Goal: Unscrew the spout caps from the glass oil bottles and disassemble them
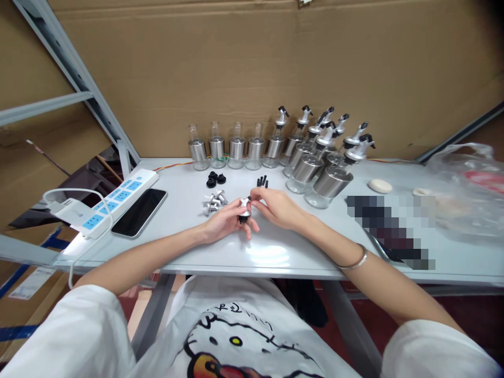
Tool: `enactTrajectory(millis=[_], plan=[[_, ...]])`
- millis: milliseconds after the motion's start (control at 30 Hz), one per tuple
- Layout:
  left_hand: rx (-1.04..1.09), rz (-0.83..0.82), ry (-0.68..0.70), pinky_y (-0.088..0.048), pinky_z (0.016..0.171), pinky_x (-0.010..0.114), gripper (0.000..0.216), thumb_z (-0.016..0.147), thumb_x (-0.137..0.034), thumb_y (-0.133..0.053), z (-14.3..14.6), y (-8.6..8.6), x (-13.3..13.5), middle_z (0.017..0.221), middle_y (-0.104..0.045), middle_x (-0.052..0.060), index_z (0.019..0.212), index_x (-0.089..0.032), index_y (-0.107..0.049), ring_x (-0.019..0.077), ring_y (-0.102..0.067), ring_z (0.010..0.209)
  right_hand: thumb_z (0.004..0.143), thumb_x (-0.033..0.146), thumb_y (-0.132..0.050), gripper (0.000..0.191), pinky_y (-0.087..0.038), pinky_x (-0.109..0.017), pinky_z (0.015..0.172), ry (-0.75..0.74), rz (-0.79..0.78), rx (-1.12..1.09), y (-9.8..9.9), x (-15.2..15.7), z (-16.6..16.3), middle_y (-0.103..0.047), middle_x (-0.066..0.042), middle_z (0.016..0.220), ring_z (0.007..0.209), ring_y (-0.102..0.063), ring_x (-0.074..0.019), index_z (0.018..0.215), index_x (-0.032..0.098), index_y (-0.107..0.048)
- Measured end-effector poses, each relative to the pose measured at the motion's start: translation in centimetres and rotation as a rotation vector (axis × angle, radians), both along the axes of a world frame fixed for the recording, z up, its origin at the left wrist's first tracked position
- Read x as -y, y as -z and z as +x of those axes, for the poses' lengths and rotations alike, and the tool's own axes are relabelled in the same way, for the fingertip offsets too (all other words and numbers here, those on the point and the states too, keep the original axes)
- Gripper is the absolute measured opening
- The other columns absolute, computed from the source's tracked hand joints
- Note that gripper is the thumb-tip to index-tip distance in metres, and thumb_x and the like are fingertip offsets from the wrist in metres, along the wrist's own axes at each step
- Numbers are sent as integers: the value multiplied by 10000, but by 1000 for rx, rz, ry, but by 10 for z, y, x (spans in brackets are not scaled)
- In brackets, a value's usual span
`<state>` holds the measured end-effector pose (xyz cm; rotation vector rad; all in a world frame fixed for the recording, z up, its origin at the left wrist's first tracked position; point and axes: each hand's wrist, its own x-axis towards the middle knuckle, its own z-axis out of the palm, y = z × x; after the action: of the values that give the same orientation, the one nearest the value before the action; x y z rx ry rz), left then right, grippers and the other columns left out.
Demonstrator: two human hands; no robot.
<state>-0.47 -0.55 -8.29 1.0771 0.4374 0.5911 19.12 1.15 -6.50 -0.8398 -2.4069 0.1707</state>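
Note:
My left hand grips a silver bottle pourer with a black stopper at its lower end, held just above the table. At the pourer's top, my right hand has thumb and forefinger pinched on a small black flap, partly hidden by the fingers. Several loose black flaps lie just beyond the right hand. To the left of them are several silver spout tops in a heap, and behind those, a few black rubber stoppers.
Along the back stand glass bottles with steel sleeves, some open-necked, those on the right fitted with pourers. A power strip and a phone lie left. A round white object, a blurred-out item and a plastic bag are right.

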Motion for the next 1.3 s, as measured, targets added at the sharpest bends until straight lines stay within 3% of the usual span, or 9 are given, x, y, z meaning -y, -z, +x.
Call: enactTrajectory(millis=[133,433,733,900,1133,1300], plan=[[-19,19,46,-443,655,318,311,858,-462,-519,-1,0,0,674,-686,56,934,-176,-423,176,-631,562,973,255,-322,182,-392,-248,655,-62,-14,0,-3,-1,-1,-625,-30,763,671,-541,-145,915,187,-481],[-38,15,-3,-434,674,302,320,807,-408,-621,1,-2,3,748,-671,50,908,-172,-430,149,-615,614,974,246,-309,284,-362,-216,607,-126,7,-8,-10,3,0,-561,-13,711,605,-488,-112,754,188,-479],[-57,40,-29,-451,647,280,330,775,-407,-667,4,-5,6,748,-628,31,885,-161,-477,128,-596,623,940,252,-349,330,-322,-205,524,-34,-108,-63,-10,7,-3,-589,16,575,446,-405,-70,670,173,-522],[-79,63,-41,-452,657,274,359,739,-375,-725,3,-6,6,817,-644,31,900,-155,-492,107,-602,600,939,288,-356,378,-306,-199,482,-70,-245,-139,-14,10,-3,-610,15,555,420,-368,-57,623,164,-524],[-8,66,-19,-484,691,324,300,796,-380,-665,2,-2,5,987,-655,101,917,-150,-514,173,-658,713,936,333,-426,355,-416,-191,596,-96,-365,-217,-14,9,-1,-635,1,597,562,-559,-84,685,153,-601],[10,59,50,-485,736,380,281,879,-421,-534,-1,1,4,986,-671,115,959,-155,-487,207,-681,702,944,321,-433,327,-424,-198,607,-98,-314,-196,-15,8,-1,-676,-17,667,606,-596,-94,742,157,-631]])
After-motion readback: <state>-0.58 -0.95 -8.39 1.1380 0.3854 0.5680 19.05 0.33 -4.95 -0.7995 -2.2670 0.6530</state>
